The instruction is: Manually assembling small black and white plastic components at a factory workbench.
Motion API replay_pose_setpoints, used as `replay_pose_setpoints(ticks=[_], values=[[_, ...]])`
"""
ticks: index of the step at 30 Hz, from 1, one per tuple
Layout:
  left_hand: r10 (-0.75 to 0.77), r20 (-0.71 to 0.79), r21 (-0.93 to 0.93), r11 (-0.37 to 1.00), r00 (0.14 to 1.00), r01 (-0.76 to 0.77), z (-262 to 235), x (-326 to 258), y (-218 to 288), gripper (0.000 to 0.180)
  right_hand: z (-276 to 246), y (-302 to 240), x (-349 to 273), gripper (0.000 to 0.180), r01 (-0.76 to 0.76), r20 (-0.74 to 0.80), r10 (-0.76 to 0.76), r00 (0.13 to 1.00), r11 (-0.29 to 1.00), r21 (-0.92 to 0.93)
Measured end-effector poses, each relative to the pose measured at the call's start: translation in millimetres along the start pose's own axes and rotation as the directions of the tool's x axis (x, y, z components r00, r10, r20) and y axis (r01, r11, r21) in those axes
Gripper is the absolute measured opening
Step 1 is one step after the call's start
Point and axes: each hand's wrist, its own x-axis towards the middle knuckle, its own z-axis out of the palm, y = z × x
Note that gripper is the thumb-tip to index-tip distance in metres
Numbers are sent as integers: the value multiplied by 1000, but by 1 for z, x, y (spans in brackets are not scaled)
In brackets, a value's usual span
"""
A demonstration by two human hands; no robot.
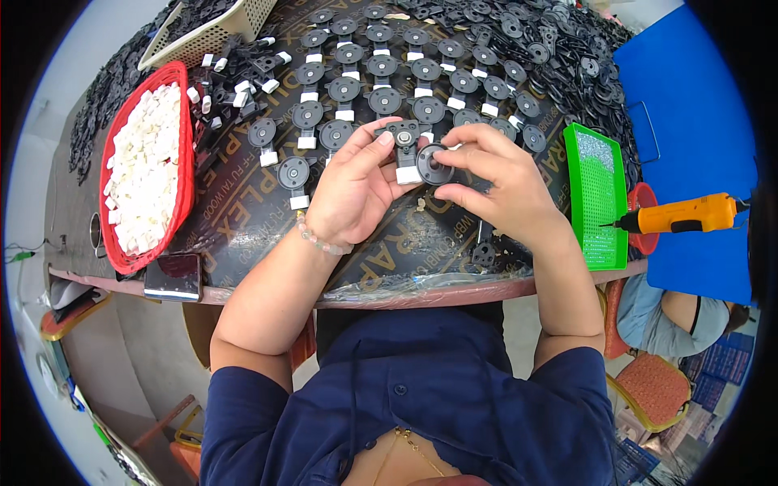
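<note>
My left hand (350, 194) is closed on a black plastic bracket (403, 136), with the thumb along its side. A white block (408, 173) sits at the bracket's near end. In my right hand (506, 182), a round black disc (434, 164) is held by the fingertips, right beside the white block; whether they touch I cannot tell. Beyond my hands, rows of black disc-and-bracket pieces with white ends (385, 101) lie on the dark table. A loose black bracket (484, 247) rests near the front edge, below my right hand.
To the left stands a red basket (188, 154) full of white blocks (146, 170), with a cream basket (243, 28) behind. Black parts (559, 49) pile up far right. At right are a green tray (575, 202) of small metal pieces, an orange electric screwdriver (689, 215) and a seated person (648, 320).
</note>
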Motion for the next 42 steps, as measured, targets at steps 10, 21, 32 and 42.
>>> replay_pose_setpoints(ticks=[10, 21, 32, 42], values=[[-47, 96, 10, 999, 994, 47, 2, -2, -3, 26, -5, -9, 10, 46, -26, -11, 27, 1000, 993, 111], [-4, 64, 94, 996, 998, -2, 4, -3, -5, 33, 2, -9, 33, 50, 16, -53, -29, 998, 973, -228], [36, 30, 129, 991, 999, -40, 6, -5, -3, 33, 10, -15, 40, 48, 69, -73, -110, 991, 905, -419], [558, -59, 482, 742, 827, -466, 6, -3, 30, 44, 23, -4, 44, 49, -167, -24, 168, 986, 933, -318]])
